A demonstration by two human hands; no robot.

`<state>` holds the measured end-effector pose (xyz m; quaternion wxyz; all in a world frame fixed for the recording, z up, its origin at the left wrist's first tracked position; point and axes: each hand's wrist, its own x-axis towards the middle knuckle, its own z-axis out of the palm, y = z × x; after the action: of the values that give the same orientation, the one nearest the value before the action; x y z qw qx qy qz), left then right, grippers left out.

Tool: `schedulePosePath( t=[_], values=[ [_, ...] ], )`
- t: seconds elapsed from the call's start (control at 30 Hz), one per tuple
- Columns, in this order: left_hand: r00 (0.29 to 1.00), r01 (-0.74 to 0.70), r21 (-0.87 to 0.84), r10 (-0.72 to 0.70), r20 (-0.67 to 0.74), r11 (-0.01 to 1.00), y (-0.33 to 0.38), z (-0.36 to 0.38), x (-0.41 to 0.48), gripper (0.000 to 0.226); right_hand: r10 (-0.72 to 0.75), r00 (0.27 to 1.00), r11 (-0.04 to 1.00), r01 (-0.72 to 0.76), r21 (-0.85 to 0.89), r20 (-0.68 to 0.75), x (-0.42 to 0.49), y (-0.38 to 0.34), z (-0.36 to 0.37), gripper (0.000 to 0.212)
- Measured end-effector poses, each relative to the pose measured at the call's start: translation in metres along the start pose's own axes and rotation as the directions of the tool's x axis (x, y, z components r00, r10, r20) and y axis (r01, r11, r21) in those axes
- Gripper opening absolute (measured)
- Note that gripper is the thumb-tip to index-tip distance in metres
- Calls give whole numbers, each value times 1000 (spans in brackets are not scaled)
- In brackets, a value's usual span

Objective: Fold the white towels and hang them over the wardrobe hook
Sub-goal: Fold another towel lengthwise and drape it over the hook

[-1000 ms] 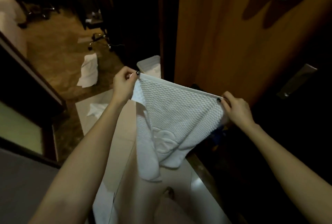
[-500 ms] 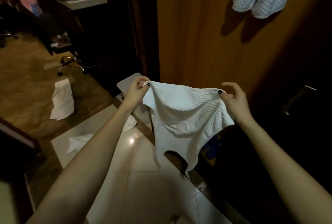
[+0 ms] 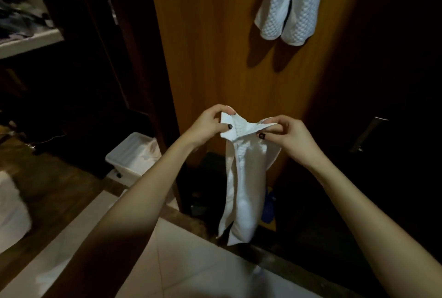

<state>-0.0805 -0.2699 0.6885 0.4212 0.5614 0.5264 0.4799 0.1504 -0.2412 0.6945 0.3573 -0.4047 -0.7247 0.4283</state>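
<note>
Right, both hands are up in front of the wardrobe point(image 3: 215, 46), and the towel point(image 3: 244, 178) is strung between them. The left hand point(image 3: 208, 125) has a tight grip: thumb and curled fingers pinch the towel's top left corner, a dark-painted thumbnail showing. The right hand point(image 3: 289, 137) matches it, with thumb and forefinger closed on the top right corner. The two hands sit close together, only a short gathered strip of top edge between them. So the towel hangs doubled lengthways, a long narrow drop in front of the wardrobe's lower part. Its bottom end swings free above the floor at the wardrobe's foot. Waffle texture shows near the top; lower down the cloth looks smooth.

Higher on the wardrobe, up and to the right of the hands, there's the hung towel point(image 3: 289, 10), white and waffled. It's draped so two lobes hang side by side against the wood, each throwing a shadow. What it hangs from is out of frame.

Left of the wardrobe's foot, a white bin point(image 3: 136, 154) stands on the floor. At the wardrobe's base, just behind the towel, there's something blue point(image 3: 269, 206), too dark to tell what. Right of the wardrobe, a metal handle point(image 3: 368, 135) catches light on a dark door. In front of the wardrobe lie pale tiles point(image 3: 191, 261).
</note>
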Motion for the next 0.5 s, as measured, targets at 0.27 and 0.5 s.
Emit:
schedulePosePath(
  t=[0.27, 0.5],
  values=[
    [977, -83, -153, 111, 183, 985, 11, 14, 22, 44, -148, 947, 923, 29, -383, -284, -19, -12, 14, 12],
    [948, -19, -375, 136, 287, 927, 16, 39, 17, 25, -71, 952, 984, 18, -178, -297, -31, -9, 9, 17]
  ],
)
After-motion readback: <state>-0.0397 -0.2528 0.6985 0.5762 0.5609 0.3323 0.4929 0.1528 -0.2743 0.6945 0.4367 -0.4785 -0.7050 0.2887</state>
